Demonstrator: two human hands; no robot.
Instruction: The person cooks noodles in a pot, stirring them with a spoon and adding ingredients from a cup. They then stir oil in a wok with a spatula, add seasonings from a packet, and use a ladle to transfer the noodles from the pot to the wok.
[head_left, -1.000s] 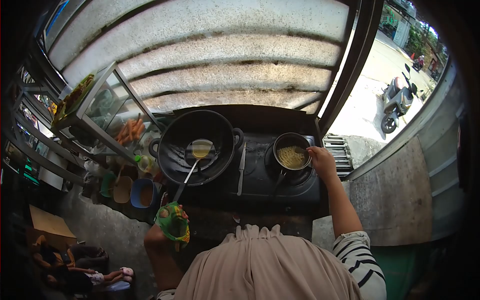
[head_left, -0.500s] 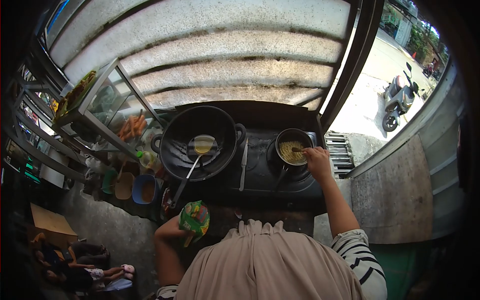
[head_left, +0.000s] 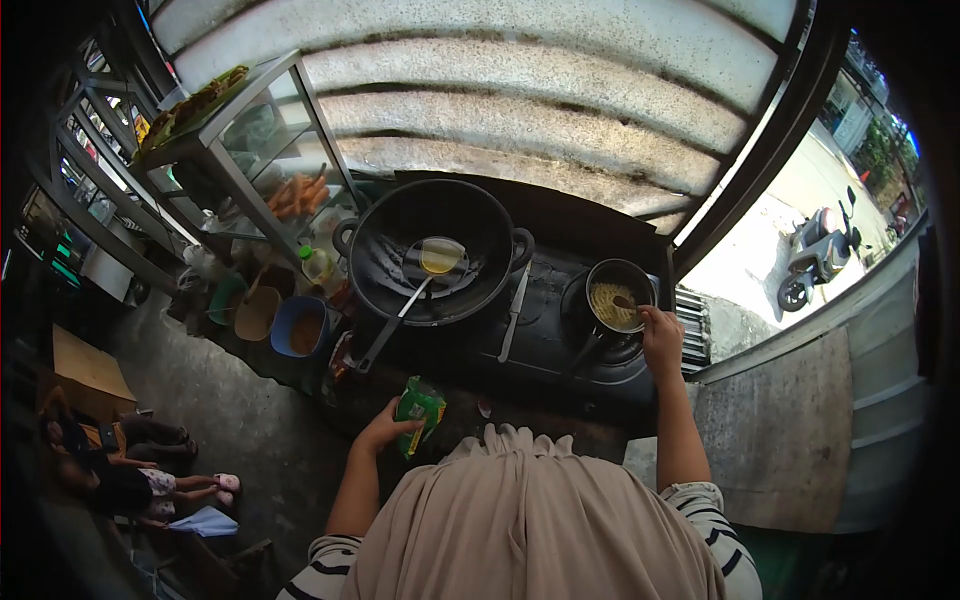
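Note:
In my left hand (head_left: 376, 432) is a green instant noodle packet (head_left: 420, 414), gripped in front of my body below the stove's edge. My right hand (head_left: 661, 336) is closed on the handle end of a brown spoon (head_left: 625, 302). The spoon's head rests among pale noodles (head_left: 605, 297) in a small dark saucepan (head_left: 650, 275) on the right burner. To the left stands a big black wok (head_left: 400, 212) on the stove (head_left: 545, 355). A ladle (head_left: 398, 318) with yellowish oil in its bowl lies in the wok, its handle over the rim.
A knife (head_left: 515, 315) lies between wok and saucepan. Left of the wok are a glass display case (head_left: 255, 150), a green-capped bottle (head_left: 316, 263) and a blue container (head_left: 298, 325). People sit at lower left (head_left: 120, 475). A scooter (head_left: 822, 255) is parked outside.
The view has swung, so the stove appears further right. My left hand has raised and turned the packet. My right hand stays at the saucepan with the spoon.

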